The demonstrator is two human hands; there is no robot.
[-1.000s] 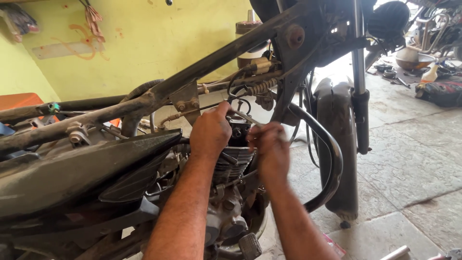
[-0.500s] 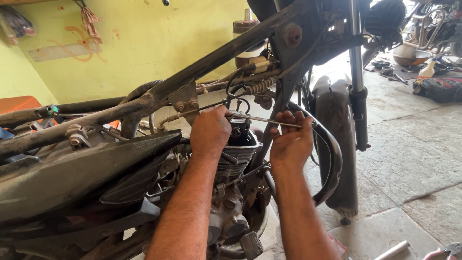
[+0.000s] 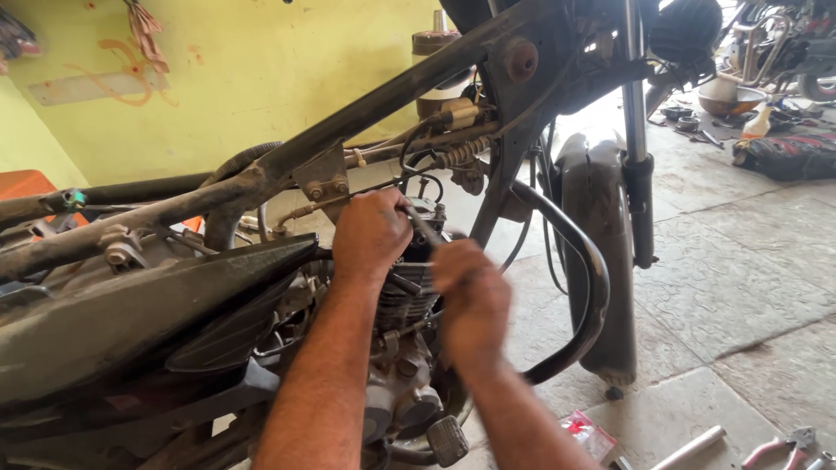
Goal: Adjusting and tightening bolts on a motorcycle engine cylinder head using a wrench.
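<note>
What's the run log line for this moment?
left hand: grips thin metal tool | right hand: blurred, at finned grey engine

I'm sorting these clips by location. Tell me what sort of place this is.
Most likely a motorcycle repair workshop. Both hands work at the engine of a stripped motorcycle frame, pliers and a metal tube lie on the stone floor, and more parts sit beyond.
</note>
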